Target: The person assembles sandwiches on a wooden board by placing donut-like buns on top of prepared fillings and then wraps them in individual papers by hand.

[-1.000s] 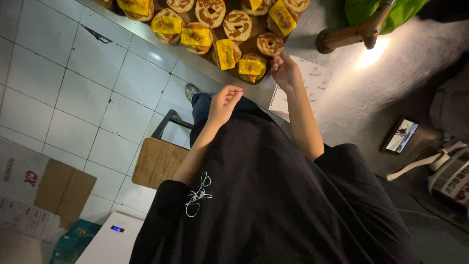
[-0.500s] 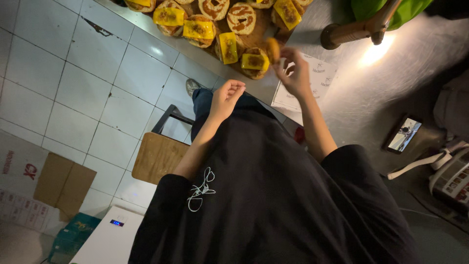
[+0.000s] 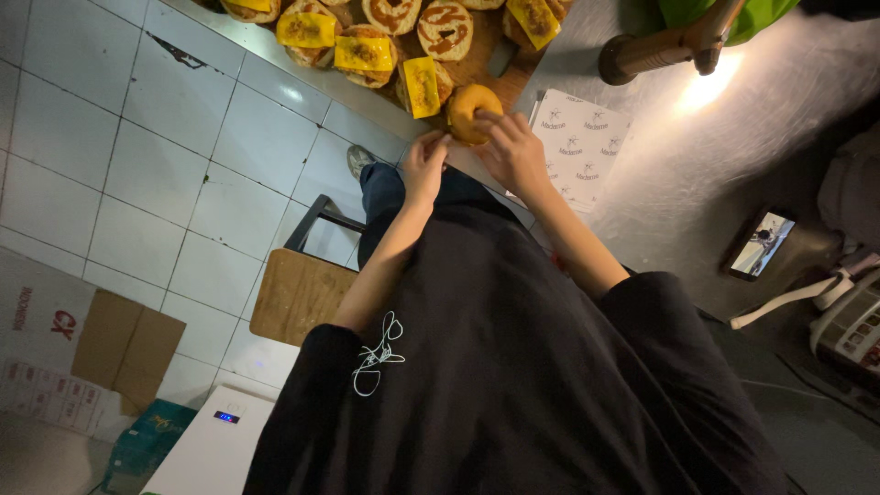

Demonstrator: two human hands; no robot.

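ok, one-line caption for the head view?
Both hands, left and right, hold a bun at a steel counter.

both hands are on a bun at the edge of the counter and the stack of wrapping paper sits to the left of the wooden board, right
Not quite. Both the left hand and right hand are on the bun, but in the head view the stack of wrapping paper sits to the right of the wooden board, on the metal counter.

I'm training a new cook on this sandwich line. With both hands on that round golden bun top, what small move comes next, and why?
Probably set the round golden bun top down on the nearest yellow cheese slice: both the left hand and right hand hold it at the wooden board's edge, beside cheese-topped, uncovered bases.
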